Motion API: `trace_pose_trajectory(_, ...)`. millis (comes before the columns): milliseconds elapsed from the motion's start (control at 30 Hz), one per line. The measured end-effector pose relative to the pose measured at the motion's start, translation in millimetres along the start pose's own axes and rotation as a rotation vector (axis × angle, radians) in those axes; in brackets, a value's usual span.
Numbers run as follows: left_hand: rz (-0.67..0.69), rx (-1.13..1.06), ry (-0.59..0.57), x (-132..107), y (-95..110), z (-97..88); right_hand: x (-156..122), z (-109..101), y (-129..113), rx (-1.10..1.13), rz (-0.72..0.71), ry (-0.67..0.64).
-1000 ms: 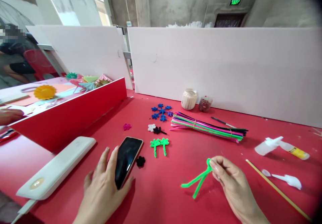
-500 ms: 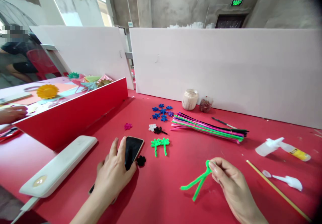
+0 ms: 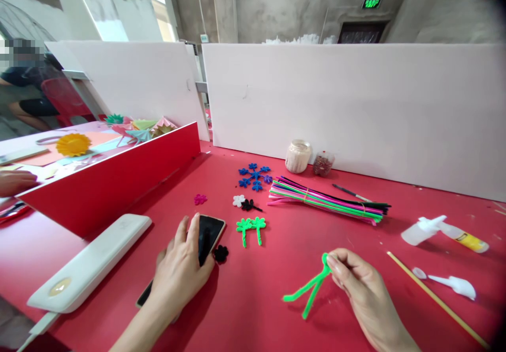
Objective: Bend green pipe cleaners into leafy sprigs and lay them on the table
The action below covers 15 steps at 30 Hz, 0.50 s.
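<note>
My left hand lies palm down over a black phone on the red table, fingers stretched along its screen. My right hand pinches the looped end of a bent green pipe cleaner, whose two legs trail down to the left onto the table. Beside the phone sits a small black pipe-cleaner flower. Just beyond it lie two green pipe-cleaner stems.
A bundle of coloured pipe cleaners, blue flowers, two small jars, glue bottles, a wooden stick and a white flat case lie around. White boards stand behind. Another person's hand rests beyond the red divider.
My left hand turned over from holding the phone up to lying on top of it on the table. My right hand has barely moved with the green pipe cleaner.
</note>
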<state>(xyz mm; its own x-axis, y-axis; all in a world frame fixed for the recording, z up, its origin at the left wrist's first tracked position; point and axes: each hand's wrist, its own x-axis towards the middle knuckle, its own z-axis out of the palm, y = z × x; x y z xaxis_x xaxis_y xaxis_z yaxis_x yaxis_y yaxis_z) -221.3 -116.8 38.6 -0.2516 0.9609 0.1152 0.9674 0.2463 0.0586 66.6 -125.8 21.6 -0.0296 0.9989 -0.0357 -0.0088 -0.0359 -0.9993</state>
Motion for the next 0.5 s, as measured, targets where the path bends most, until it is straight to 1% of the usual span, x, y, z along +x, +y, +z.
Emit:
trace_pose_trajectory(100, 0.001, -0.010, -0.010, 0, 0, 0.9, 1, 1, 0, -0.003, 0.001, -0.004)
trace_pose_trajectory(200, -0.018, -0.009, 0.018, -2, 0, 0.3, 1, 1, -1, -0.008, 0.000, -0.008)
trace_pose_trajectory(267, -0.047, -0.011, 0.074, -5, 1, -1.7, 1, 1, -1, -0.016, 0.000, -0.008)
trace_pose_trajectory(400, -0.093, -0.037, 0.228, -16, 5, -7.9, 1, 1, -1, -0.016, 0.003, -0.012)
trace_pose_trajectory(433, -0.087, -0.048, 0.263, -19, 6, -9.2, 1, 1, 0, -0.015, 0.004, -0.012)
trace_pose_trajectory(500, -0.032, -0.073, 0.300, -26, 8, -10.8, 1, 1, 0, -0.015, 0.006, -0.009)
